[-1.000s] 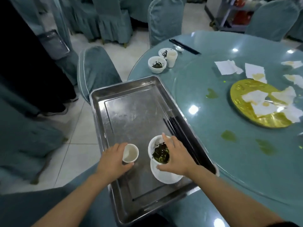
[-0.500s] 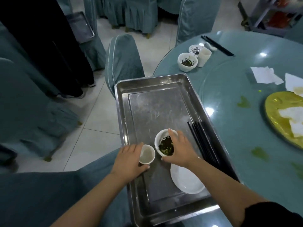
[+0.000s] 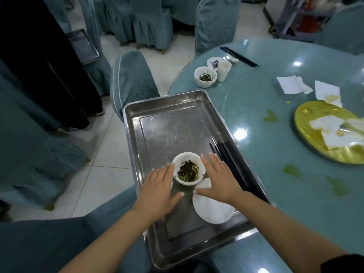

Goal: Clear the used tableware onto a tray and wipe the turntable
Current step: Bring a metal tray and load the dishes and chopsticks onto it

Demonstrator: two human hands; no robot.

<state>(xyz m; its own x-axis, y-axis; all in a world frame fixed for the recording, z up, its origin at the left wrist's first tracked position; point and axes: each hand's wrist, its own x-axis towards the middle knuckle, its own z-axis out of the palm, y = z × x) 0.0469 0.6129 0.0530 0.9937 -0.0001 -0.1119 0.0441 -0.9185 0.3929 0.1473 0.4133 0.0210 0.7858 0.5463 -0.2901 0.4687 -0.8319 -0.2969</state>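
White bowl of dark-green leftovers (image 3: 188, 168) on steel tray (image 3: 173, 127); left hand (image 3: 159, 186), right hand (image 3: 220, 179) flat-fingered either side, gripping nothing.

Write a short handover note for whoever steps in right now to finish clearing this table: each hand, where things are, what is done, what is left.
Left hand: open, flat over the tray, beside the bowl. The cup it was holding is hidden now.
Right hand: open, over the saucer, on the bowl's other side.
Done: bowl, saucer and chopsticks are on the tray.
Left: the far bowl, small dish, stacked cups, spoon and second chopsticks remain on the table. Paper napkins and green spills remain on the turntable; wipe it.
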